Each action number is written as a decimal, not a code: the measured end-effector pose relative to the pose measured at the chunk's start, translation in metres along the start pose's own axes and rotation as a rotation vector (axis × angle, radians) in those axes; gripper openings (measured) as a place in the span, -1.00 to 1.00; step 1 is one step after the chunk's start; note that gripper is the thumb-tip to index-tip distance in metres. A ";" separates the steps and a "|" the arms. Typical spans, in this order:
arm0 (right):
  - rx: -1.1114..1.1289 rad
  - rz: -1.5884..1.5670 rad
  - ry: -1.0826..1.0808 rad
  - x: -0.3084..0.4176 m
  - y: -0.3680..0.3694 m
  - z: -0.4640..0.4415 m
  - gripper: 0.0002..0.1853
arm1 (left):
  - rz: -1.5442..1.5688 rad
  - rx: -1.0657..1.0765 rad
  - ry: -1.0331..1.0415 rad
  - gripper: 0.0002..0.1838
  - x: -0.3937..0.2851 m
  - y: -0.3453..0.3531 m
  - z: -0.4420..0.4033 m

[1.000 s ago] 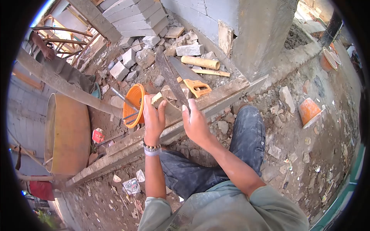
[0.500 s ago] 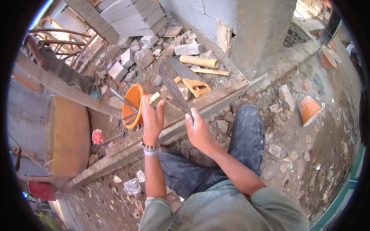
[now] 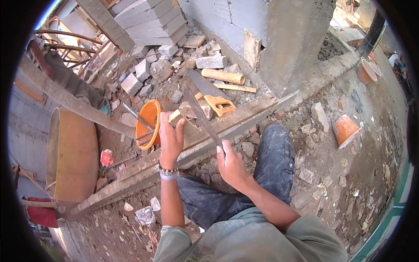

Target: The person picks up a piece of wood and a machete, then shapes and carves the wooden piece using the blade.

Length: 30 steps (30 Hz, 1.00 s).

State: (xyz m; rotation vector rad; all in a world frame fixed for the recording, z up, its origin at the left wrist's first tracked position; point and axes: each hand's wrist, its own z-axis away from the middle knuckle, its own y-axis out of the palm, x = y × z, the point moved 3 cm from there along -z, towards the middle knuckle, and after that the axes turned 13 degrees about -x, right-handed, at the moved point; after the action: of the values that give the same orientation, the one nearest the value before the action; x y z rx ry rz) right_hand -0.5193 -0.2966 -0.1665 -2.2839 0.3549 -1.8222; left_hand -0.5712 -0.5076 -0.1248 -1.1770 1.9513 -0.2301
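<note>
My left hand (image 3: 171, 137) is closed round a short piece of wood (image 3: 189, 128) with a pale cut end, held above a long timber beam (image 3: 244, 112). In my right hand (image 3: 235, 163) is the handle end of a machete (image 3: 198, 109), its dark blade pointing up and away, just right of the wood. Whether the blade touches the wood I cannot tell. Beyond the blade a handsaw (image 3: 218, 103) with an orange grip lies on the rubble. Left of my left hand, an orange bucket (image 3: 152, 114) leans with metal-shafted tools inside.
Grey blocks (image 3: 152, 22) are stacked at the back beside a concrete column (image 3: 297, 48). A bamboo piece (image 3: 223, 76) lies near broken blocks. Another orange bucket (image 3: 345, 130) lies tipped at the right. A yellowish curved sheet (image 3: 74, 153) stands left, and a person's arm (image 3: 41, 61) shows behind.
My right hand has drawn the machete a little down and to the right, towards me. My left hand keeps hold of the wood. The view has shifted slightly.
</note>
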 end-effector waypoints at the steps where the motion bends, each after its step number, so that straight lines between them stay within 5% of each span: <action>1: 0.024 0.025 -0.012 -0.003 0.002 0.001 -0.78 | 0.004 0.004 -0.003 -0.65 -0.002 0.000 0.000; 9: 0.159 0.117 0.079 -0.010 0.005 -0.005 -0.79 | 0.001 0.008 0.013 -0.62 -0.001 0.001 0.001; 15: 0.061 0.006 -0.052 0.003 0.011 -0.009 -0.81 | -0.010 0.042 -0.037 -0.59 -0.002 -0.001 0.003; 27: 0.197 0.147 0.177 -0.013 0.017 -0.012 -0.74 | 0.059 0.008 -0.022 -0.62 -0.003 -0.001 0.004; 30: -0.243 -0.077 -0.128 -0.046 0.041 -0.009 -0.68 | 0.051 0.006 -0.028 -0.63 -0.004 -0.002 0.003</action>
State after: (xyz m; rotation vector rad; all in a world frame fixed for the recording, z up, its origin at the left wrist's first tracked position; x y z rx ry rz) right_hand -0.5407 -0.3214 -0.2197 -2.5960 0.4980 -1.7406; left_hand -0.5667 -0.5046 -0.1238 -1.1196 1.9521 -0.1916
